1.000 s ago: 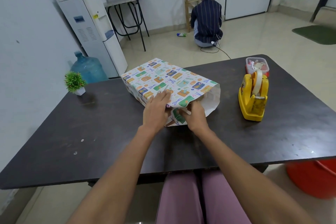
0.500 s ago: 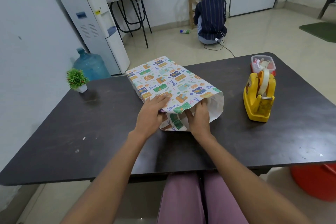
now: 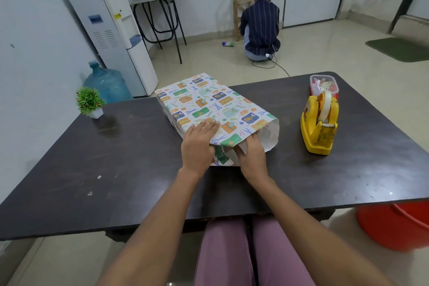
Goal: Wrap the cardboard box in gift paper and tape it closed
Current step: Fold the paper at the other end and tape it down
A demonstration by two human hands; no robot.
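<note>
Box wrapped in white gift paper with colourful printed pattern (image 3: pixel 204 104) sits mid dark rectangular counter (image 3: pixel 116 158), near end of the wrap unsealed. Left hand (image 3: pixel 197 144) flat on top near corner, fingers straight, pressing paper down. Right hand (image 3: pixel 251 155) at the open end flap, fingers hidden by paper; grip can't be determined. Yellow plastic tape dispenser (image 3: pixel 319 127) well apart to the right.
</note>
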